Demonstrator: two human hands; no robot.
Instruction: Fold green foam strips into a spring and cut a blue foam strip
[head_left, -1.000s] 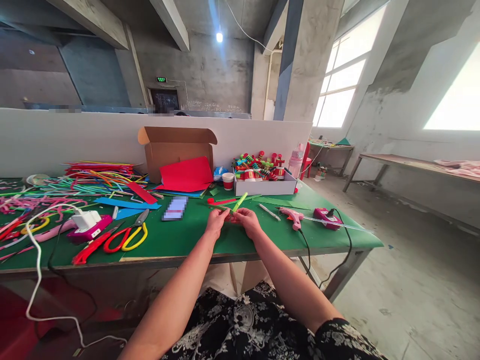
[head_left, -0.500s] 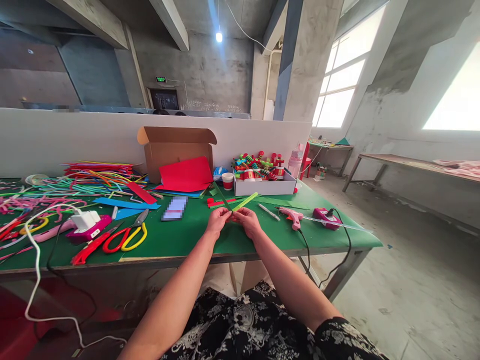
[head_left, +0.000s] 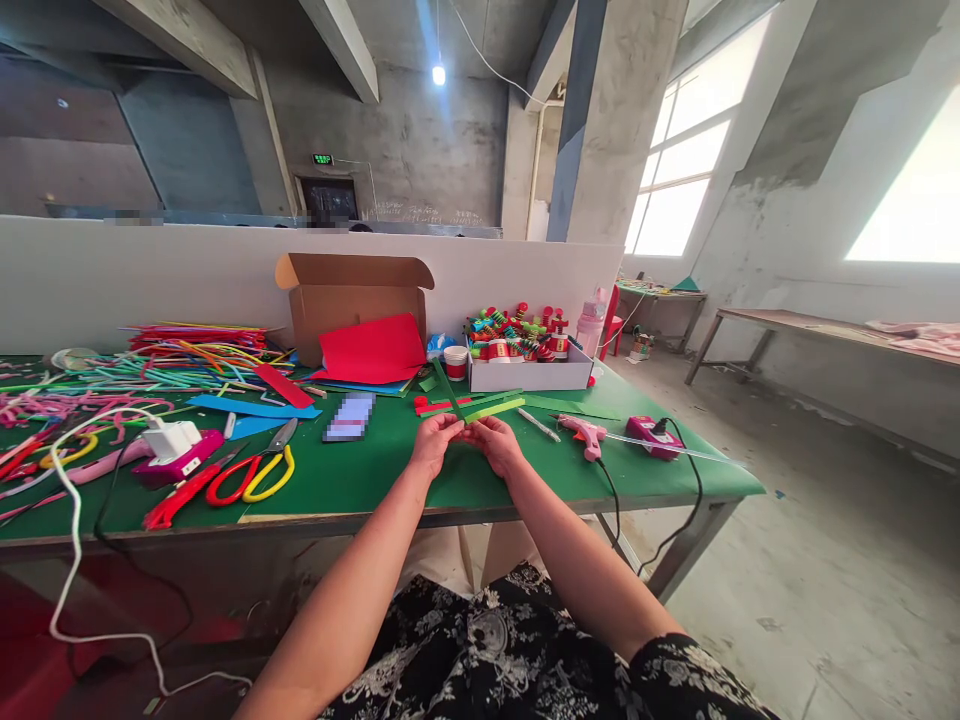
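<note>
Close together above the table's front half, my left hand and my right hand pinch green paper strips where their ends meet. From the left fingers a dark green paper strip slants up and away. A light green paper strip runs from the right fingers toward the right. The exact join is hidden by my fingertips. Just beyond the hands lies a red paper piece. A white pen and a pink glue gun rest to the right.
Scissors, a pink plug strip and a blurred phone lie left on the green table. Behind stand an open cardboard box, a paper cup and a white box of colourful figures. Pipe cleaners are heaped at the far left.
The light green strip has swung lower and to the right, while the dark green one stands more steeply. Both hands have kept almost the same place.
</note>
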